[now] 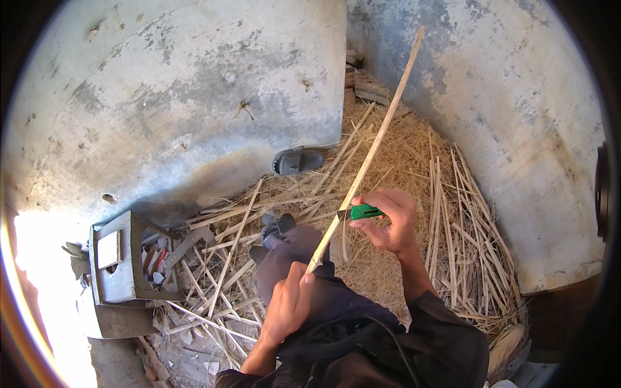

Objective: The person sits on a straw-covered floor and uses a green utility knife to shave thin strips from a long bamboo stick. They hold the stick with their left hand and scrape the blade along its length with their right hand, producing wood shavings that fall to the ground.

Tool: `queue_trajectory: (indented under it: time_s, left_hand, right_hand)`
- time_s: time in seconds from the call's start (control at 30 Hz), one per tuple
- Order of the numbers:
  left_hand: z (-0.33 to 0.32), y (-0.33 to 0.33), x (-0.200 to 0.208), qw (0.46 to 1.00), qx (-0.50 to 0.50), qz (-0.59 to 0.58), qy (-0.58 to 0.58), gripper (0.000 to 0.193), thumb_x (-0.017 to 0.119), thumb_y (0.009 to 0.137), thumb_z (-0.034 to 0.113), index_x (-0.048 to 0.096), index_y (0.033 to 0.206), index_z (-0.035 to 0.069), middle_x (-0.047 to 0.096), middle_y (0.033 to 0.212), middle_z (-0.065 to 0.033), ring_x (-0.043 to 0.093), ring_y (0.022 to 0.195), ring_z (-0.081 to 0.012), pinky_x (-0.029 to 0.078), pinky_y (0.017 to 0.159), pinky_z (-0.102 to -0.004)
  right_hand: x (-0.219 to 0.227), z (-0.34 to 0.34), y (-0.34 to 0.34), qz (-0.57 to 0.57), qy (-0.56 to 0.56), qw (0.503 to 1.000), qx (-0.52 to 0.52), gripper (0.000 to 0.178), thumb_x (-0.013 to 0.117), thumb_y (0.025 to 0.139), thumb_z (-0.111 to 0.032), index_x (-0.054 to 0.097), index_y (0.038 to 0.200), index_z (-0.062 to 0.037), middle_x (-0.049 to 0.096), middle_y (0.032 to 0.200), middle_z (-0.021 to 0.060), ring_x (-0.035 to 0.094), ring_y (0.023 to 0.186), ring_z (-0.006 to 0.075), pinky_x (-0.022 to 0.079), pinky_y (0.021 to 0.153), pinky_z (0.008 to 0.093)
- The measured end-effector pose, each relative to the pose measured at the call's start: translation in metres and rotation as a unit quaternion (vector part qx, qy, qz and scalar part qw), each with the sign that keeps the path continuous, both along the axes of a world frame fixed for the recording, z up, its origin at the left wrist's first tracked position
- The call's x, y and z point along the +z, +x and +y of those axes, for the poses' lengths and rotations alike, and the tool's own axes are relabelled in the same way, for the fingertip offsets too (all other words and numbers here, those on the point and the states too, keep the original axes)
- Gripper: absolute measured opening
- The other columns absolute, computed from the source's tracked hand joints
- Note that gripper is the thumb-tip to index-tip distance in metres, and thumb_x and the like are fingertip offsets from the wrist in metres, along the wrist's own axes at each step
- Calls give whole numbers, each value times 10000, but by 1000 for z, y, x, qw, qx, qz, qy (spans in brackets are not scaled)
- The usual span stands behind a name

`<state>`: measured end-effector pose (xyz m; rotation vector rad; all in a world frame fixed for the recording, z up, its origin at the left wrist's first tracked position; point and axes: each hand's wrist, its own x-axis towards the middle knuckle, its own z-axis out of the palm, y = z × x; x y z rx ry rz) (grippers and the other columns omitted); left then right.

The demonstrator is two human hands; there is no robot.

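Note:
A long, pale strip of split bamboo or wood (381, 132) slants up and away from my lap toward the far wall. Its near end is gripped by my left hand (288, 305), fingers closed round it. In my right hand (394, 223) is a green-handled utility knife (366, 212), held between thumb and fingers. The knife's dark blade touches the strip's right edge, a little beyond my left hand. My right hand's other fingers are curled behind the handle.
Pale shavings (411, 155) and loose strips cover the floor. A pile of cut strips (466, 239) lies along the right wall. One dark slipper (297, 161) rests by the left wall (194, 84). A wooden box-like stand (129, 258) with odds and ends is at the left.

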<state>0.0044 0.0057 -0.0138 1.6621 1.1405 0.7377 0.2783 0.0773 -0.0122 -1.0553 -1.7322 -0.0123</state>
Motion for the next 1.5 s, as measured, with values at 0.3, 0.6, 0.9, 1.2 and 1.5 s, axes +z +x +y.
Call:
queue_trajectory:
  time_s: [0.3,0.6,0.9,1.2,1.5]
  left_hand:
    - [-5,-3,1,999,3,27,33,119,508,1127,90,536,1131,-26,588,754,-264,599,712,-536,461,645,-537]
    - [-29,-14,-6,998,-39,43,1,128,542,1116,105,519,1127,-20,619,767,-298,624,752,-560,455,619,-582]
    - [-17,-10,1,998,31,41,29,206,635,1093,157,541,1160,-14,644,729,-227,671,665,-455,500,609,-484]
    - [5,-3,17,995,56,36,78,205,635,1105,176,547,1140,-6,599,705,-177,600,598,-342,464,595,-415]
    - [8,5,16,989,50,46,132,203,620,1104,166,532,1151,-11,648,770,-239,653,666,-465,492,622,-499]
  right_hand:
    - [4,-3,0,-29,8,999,-24,396,895,843,-472,833,1018,-123,744,759,-7,686,617,190,447,576,328]
    - [-28,25,73,181,-26,973,-144,418,781,1000,-449,821,1055,-37,676,713,2,567,608,88,380,534,314]
    - [-36,10,52,191,-111,973,-69,311,788,994,-348,766,1054,-44,614,717,-26,485,612,66,354,547,281]
    - [-14,-15,-11,-19,-35,995,92,368,906,835,-454,832,1049,-164,750,800,-5,684,650,194,495,599,306]
    - [-20,-20,-30,-12,-39,995,93,378,911,809,-496,849,1020,-189,649,666,-40,562,526,167,407,539,335]
